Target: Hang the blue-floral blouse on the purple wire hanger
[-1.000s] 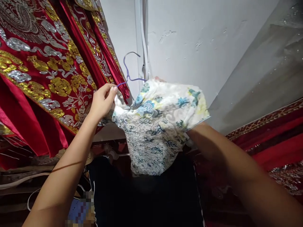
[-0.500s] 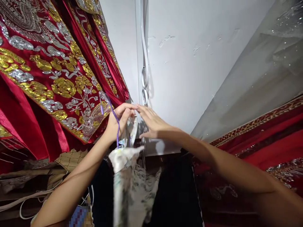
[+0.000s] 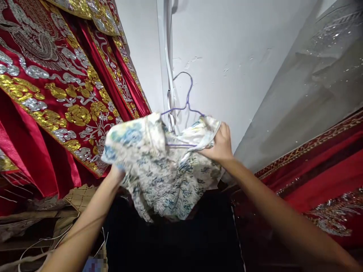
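A white blouse (image 3: 159, 170) with a blue-green floral print spreads out in front of me, slightly blurred. Inside its neckline runs a thin purple wire hanger (image 3: 187, 102), its hook pointing up. At the right shoulder of the blouse, my right hand (image 3: 222, 145) is closed on the cloth near the end of the hanger. My left hand (image 3: 117, 174) reaches under the sleeve on the left; the cloth covers its fingers, so I cannot see whether they grip.
Red satin garments (image 3: 82, 98) with gold and silver sequin embroidery hang at the left. A white metal rack upright (image 3: 165, 56) with scrollwork stands against the pale wall (image 3: 221, 34). Sheer sparkly fabric (image 3: 320, 71) and red beaded cloth (image 3: 320, 185) hang at the right.
The blouse has risen and turned from edge-on to spread wide, and its hanger now points up. My hands have moved apart, the right one taking hold of the shoulder.
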`<action>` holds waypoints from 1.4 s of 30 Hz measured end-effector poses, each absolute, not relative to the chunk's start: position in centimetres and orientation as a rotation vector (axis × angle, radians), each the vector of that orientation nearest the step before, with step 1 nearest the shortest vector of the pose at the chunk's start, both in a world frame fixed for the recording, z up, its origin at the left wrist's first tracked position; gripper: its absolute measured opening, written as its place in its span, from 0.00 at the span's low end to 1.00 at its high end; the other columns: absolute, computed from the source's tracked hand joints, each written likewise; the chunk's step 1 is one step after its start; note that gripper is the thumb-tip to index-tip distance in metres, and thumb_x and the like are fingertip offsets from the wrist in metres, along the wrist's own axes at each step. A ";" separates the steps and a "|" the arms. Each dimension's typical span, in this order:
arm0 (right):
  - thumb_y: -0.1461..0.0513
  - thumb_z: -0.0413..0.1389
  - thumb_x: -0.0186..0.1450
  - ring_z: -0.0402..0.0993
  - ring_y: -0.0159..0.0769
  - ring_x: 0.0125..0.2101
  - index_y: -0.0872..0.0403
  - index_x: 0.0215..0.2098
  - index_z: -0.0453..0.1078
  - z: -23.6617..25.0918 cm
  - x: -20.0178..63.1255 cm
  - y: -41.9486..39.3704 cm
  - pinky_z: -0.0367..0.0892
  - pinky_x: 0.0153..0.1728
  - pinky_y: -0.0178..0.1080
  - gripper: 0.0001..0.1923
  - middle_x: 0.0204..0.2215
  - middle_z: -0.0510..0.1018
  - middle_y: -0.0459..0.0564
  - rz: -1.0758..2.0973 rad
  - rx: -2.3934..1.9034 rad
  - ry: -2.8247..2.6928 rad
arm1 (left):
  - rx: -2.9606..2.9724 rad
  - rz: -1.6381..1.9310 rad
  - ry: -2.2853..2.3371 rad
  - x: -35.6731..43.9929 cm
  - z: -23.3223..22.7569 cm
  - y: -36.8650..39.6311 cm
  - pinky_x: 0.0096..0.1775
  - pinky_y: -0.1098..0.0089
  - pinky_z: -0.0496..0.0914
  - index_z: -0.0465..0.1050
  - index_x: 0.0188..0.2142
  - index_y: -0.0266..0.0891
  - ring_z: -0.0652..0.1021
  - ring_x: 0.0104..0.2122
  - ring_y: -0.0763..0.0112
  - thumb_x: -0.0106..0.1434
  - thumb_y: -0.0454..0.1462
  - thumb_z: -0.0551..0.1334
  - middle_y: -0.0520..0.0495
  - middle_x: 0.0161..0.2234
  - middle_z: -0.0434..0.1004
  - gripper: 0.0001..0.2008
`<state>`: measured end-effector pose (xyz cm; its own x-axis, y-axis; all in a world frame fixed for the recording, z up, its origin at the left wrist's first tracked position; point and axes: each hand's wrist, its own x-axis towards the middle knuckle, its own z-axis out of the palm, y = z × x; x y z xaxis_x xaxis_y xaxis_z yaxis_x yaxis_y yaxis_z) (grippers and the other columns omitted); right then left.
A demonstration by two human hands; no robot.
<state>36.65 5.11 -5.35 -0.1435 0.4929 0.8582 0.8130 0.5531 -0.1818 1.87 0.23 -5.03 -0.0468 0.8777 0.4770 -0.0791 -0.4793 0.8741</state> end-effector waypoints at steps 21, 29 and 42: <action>0.46 0.57 0.68 0.70 0.39 0.26 0.50 0.29 0.69 -16.3 26.4 -5.1 0.67 0.29 0.41 0.18 0.25 0.74 0.48 1.011 -1.105 -1.194 | 0.380 1.348 1.045 7.2 -20.0 -9.1 0.65 0.54 0.64 0.74 0.58 0.43 0.72 0.63 0.55 0.66 0.42 0.66 0.41 0.59 0.76 0.22; 0.53 0.52 0.71 0.69 0.35 0.29 0.51 0.31 0.66 -16.3 24.9 -7.5 0.62 0.31 0.37 0.14 0.26 0.72 0.46 1.299 -1.017 -1.429 | 0.402 1.379 1.128 5.5 -20.2 -10.3 0.65 0.55 0.66 0.76 0.54 0.45 0.71 0.64 0.53 0.66 0.46 0.64 0.44 0.57 0.78 0.19; 0.54 0.62 0.62 0.62 0.29 0.18 0.54 0.23 0.69 -16.0 26.3 -7.6 0.56 0.23 0.34 0.16 0.18 0.74 0.45 1.420 -1.062 -1.224 | 1.577 1.725 1.457 14.3 -20.5 -9.2 0.63 0.55 0.63 0.70 0.54 0.43 0.70 0.60 0.56 0.68 0.38 0.62 0.38 0.57 0.69 0.15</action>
<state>26.28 -7.55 -15.99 -0.1743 0.9842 -0.0295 -0.1156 -0.0502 -0.9920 14.29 -9.16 -20.54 -0.2944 0.8202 0.4905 0.3465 -0.3867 0.8546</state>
